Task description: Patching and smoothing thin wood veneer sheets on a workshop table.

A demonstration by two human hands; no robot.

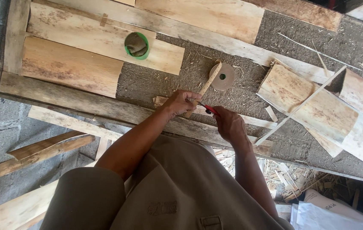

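Wood: one thin wooden stick (205,87), leaning up from the hands across the gritty tabletop (156,83).
Left hand (181,102): grip closed around the stick's lower end.
Right hand (229,124): grip closed on one red-handled tool (209,110), its tip at the stick.
Landmark: one tan tape roll (223,76), touching the stick's upper end.
Progress: stick looks partly shaped; shavings lie below the tabletop edge, and more trimming seems left.
Count: one green roll (136,45) left of the tape roll; several pale sheets (318,110) to its right.
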